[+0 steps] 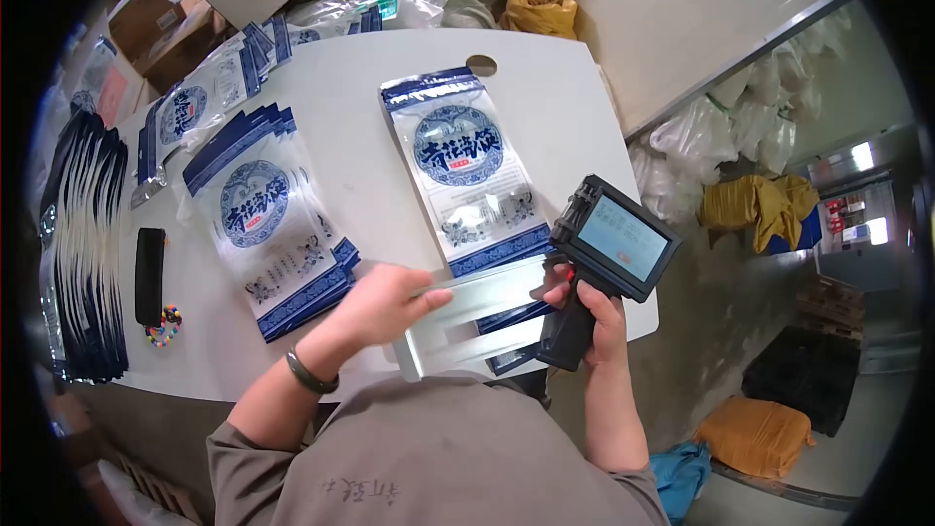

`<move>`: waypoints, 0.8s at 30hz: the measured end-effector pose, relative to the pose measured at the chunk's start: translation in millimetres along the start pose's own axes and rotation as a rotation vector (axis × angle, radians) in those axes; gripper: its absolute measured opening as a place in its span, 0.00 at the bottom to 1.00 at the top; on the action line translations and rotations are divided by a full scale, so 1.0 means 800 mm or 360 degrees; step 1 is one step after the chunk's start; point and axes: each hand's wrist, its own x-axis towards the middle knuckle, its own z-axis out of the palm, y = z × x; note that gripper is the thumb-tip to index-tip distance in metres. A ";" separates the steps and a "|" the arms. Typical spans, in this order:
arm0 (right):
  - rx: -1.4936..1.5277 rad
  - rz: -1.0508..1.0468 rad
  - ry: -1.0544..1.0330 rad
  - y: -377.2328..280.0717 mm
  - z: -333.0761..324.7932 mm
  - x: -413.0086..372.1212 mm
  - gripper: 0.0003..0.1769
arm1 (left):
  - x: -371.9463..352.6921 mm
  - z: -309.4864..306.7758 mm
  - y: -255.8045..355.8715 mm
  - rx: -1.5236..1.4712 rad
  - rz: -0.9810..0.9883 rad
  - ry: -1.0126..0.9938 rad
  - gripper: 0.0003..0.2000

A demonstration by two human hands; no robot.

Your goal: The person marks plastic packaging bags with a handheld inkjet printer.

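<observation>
My right hand (604, 326) grips the handle of a black handheld inkjet printer (616, 239), its lit screen facing up. A shiny metal guide frame (487, 294) reaches left from the printer across the lower end of a stack of blue-and-white printed bags (458, 161). At the frame's left end, my left hand (380, 304) is closed, thumb and fingers pinched at its edge; the exact contact is slightly blurred. Left of that hand lies another fanned stack of the same bags (258, 209).
A long row of bags (86, 244) stands along the white table's (360, 136) left side. Beside it are a black case (150, 275) and a bead bracelet (164, 326). More bags lie at the back left. An orange sack (755, 438) sits on the floor at right.
</observation>
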 end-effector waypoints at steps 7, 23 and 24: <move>0.0028 -0.0014 0.0128 0.024 -0.006 0.003 0.20 | 0.122 -0.024 -0.071 -0.0079 -0.0508 0.0857 0.30; 0.0154 0.0085 0.0088 0.025 -0.025 0.015 0.22 | 0.121 -0.017 -0.035 0.0398 -0.0329 0.1053 0.20; 0.0152 0.0075 0.0098 0.024 -0.023 0.014 0.22 | 0.118 -0.015 -0.034 0.0551 -0.0285 0.1074 0.20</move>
